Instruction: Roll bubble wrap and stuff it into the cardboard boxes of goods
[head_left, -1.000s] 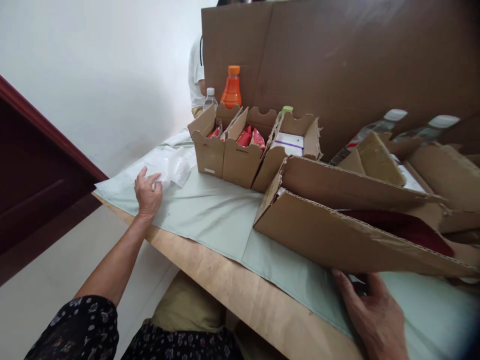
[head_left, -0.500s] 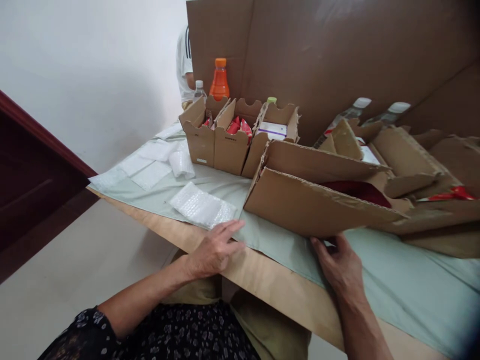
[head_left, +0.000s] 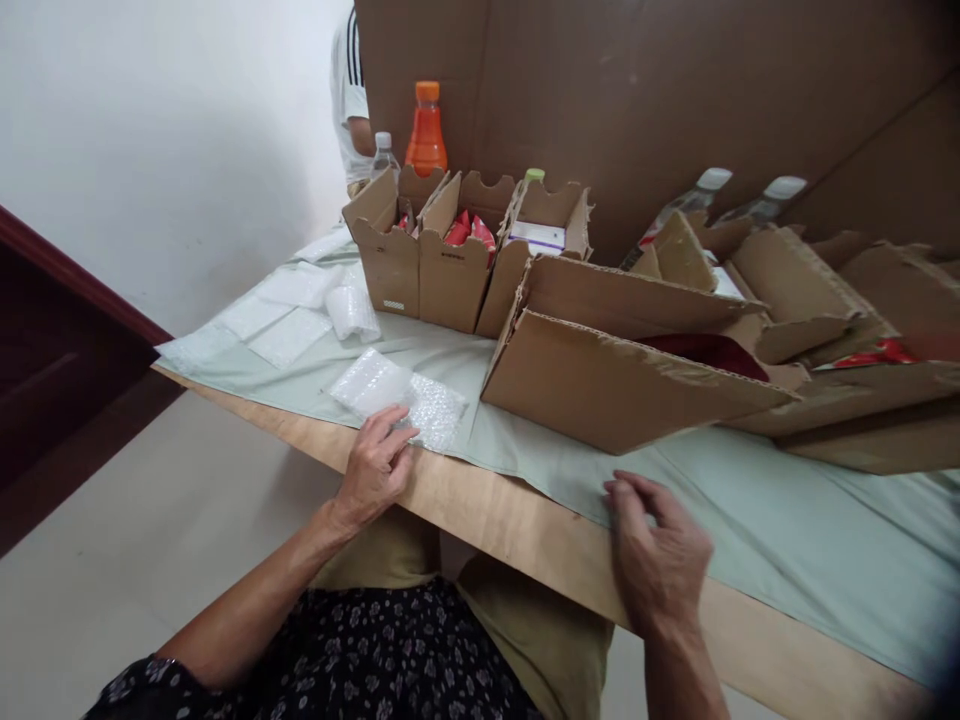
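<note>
My left hand [head_left: 379, 462] rests at the near edge of a piece of bubble wrap [head_left: 437, 412], its fingers apart and the fingertips on or just over the wrap. My right hand [head_left: 660, 545] is over the table's wooden front edge, just in front of a long cardboard box [head_left: 622, 385]. Its fingers are curled with thumb and fingertips close together; whether anything small is between them is hidden. Dark red cloth [head_left: 705, 352] lies inside the long box. More bubble wrap [head_left: 289, 335] is spread at the left of the green cloth.
Three upright cardboard boxes [head_left: 454, 280] stand behind the wrap, before an orange bottle [head_left: 427, 135]. More boxes [head_left: 799, 290] and clear bottles [head_left: 772, 198] are at the right. A tall cardboard panel [head_left: 600, 100] rises behind; a person's sleeve [head_left: 349, 80] shows beside it.
My left hand has moved left onto the bubble wrap. My right hand has drawn back from the long box's lower edge, and its fingers have come together. The view has shifted slightly.
</note>
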